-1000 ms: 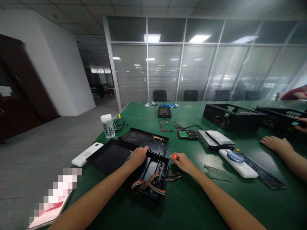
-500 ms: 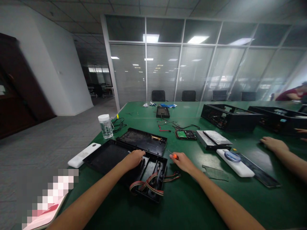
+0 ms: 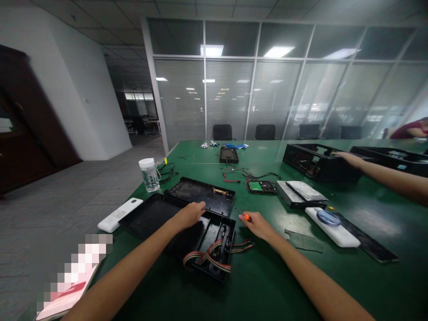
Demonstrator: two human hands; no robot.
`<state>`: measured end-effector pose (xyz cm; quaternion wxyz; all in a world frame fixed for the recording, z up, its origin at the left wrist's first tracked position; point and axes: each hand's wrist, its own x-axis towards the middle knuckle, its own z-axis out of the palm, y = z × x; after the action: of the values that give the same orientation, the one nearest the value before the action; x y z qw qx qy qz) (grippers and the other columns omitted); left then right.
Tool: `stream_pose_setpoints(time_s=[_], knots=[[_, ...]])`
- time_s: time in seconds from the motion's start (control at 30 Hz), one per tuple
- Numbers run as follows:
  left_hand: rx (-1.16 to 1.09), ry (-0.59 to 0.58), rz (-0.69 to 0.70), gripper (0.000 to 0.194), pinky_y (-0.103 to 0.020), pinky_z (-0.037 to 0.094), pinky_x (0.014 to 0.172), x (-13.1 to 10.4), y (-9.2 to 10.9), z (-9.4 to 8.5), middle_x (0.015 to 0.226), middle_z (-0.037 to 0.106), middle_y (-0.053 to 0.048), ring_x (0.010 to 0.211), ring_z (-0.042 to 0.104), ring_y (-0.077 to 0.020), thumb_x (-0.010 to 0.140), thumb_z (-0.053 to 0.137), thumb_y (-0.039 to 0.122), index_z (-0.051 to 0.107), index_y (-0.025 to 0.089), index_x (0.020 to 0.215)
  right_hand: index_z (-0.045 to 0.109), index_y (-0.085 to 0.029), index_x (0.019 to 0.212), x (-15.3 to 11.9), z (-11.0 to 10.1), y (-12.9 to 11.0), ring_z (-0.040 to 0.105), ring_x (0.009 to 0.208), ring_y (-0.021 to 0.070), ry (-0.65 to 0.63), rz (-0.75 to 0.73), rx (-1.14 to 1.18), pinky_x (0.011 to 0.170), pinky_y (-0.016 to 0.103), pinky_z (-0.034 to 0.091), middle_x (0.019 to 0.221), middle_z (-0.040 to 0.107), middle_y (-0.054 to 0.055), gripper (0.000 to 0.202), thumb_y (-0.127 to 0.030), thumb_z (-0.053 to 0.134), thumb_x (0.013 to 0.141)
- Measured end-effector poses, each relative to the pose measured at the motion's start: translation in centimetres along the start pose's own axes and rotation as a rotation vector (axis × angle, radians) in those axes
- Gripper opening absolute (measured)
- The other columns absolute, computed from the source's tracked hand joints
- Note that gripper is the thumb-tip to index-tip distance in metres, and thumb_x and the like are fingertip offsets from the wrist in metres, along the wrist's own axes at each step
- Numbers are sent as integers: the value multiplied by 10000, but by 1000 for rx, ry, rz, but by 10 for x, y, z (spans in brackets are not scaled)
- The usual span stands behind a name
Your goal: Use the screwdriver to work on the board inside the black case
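My left hand (image 3: 190, 215) is over a shallow black plastic case (image 3: 143, 219), fingers curled together near its back wall. What they pinch, if anything, is hidden. A bundle of striped wires (image 3: 214, 257) hangs over the case's near right end. Just right of the case, my right hand (image 3: 259, 226) grips a screwdriver (image 3: 246, 217) by its orange handle, the thin shaft pointing up and left toward the case corner. Behind the case lies a second black panel (image 3: 197, 195), with a brass-coloured piece on it.
On the green table are a water bottle (image 3: 149, 174), a white power bank (image 3: 120, 215), a green circuit board (image 3: 261, 187), a metal drive (image 3: 301, 194), a white device (image 3: 331, 227) and black computer cases (image 3: 321, 162). A co-worker's hand (image 3: 347, 158) is at a computer case.
The co-worker's arm at the right has moved from the tabletop up to the black computer case. My view shifts slightly; my hands and the screwdriver stay nearly in place.
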<state>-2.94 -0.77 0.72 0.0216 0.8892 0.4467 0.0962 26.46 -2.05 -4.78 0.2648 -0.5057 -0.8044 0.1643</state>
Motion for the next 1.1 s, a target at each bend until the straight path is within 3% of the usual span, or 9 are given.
stream_pose_setpoints(time_s=[0.23, 0.3, 0.4, 0.5, 0.67, 0.77, 0.93, 1.1], knots=[[-190, -6, 174, 189, -217, 410, 725, 19, 39, 17, 840, 641, -22, 782, 577, -143, 796, 507, 156, 579, 162, 971, 543, -195, 715, 2, 0, 11, 486, 608, 138, 58, 65, -65, 612, 247, 355, 649, 543, -2, 251, -385, 417, 820], [-219, -29, 178, 178, -222, 415, 747, 22, 42, 26, 846, 660, -31, 784, 590, -146, 779, 515, 134, 629, 152, 915, 552, -185, 852, 2, 0, 21, 522, 695, 154, 71, 130, -63, 659, 255, 377, 774, 575, 28, 168, -300, 477, 755], [-236, -10, 156, 183, -241, 410, 805, 22, 42, 36, 880, 677, -40, 831, 602, -160, 781, 515, 129, 670, 156, 874, 491, -147, 1026, 3, 1, 38, 530, 802, 166, 151, 237, -46, 715, 265, 401, 950, 545, 81, 366, -189, 487, 662], [-257, 31, 129, 193, -245, 414, 811, 21, 41, 39, 897, 681, -51, 857, 606, -166, 807, 503, 154, 679, 155, 886, 505, -141, 950, 6, -5, 46, 512, 786, 174, 261, 279, -72, 709, 282, 419, 918, 517, 82, 317, -168, 469, 636], [-255, 47, 137, 202, -240, 427, 779, 20, 44, 38, 877, 681, -59, 823, 607, -165, 830, 494, 196, 681, 145, 889, 582, -165, 937, 6, -26, 25, 543, 759, 182, 289, 86, 57, 706, 286, 424, 878, 577, 72, 263, -318, 442, 777], [-244, 10, 189, 203, -235, 425, 772, 20, 46, 38, 867, 677, -58, 814, 603, -160, 834, 480, 175, 676, 143, 878, 606, -191, 927, 3, -35, 6, 561, 679, 167, 313, 94, 156, 651, 270, 416, 773, 618, 36, 343, -416, 358, 854], [-234, -15, 266, 197, -248, 412, 810, 20, 42, 37, 893, 670, -61, 854, 596, -168, 842, 476, 174, 662, 143, 901, 517, -196, 737, -1, -39, -5, 466, 487, 130, 402, 176, 176, 502, 234, 344, 512, 504, -32, 339, -504, 408, 824], [-258, -24, 342, 184, -231, 415, 793, 19, 39, 33, 875, 674, -63, 822, 603, -158, 819, 502, 166, 669, 129, 889, 449, -200, 667, 1, -42, 3, 408, 495, 106, 426, 187, 181, 503, 217, 319, 533, 449, -54, 353, -536, 537, 732]])
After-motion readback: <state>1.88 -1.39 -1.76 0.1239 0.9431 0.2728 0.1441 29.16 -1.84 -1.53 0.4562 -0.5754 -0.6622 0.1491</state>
